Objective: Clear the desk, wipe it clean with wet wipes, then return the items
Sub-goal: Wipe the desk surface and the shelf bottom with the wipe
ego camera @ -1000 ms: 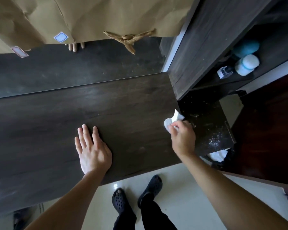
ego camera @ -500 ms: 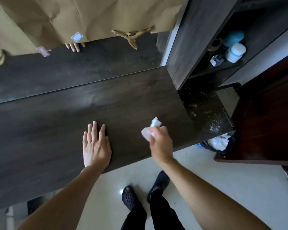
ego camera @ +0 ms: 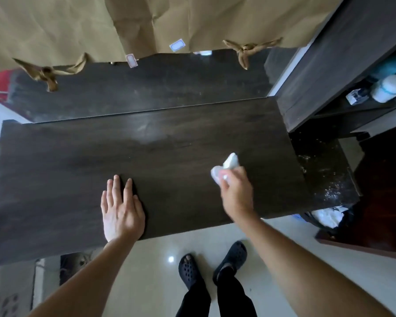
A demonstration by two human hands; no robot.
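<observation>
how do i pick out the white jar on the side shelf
Right of the dark desk rises a dark cabinet with an open shelf. The white jar sits there, next to a teal rounded container and a small boxy item. It alone is white, with a pale blue band.

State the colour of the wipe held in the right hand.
White; the wipe shows best in the head view, gripped by the right hand.
</observation>
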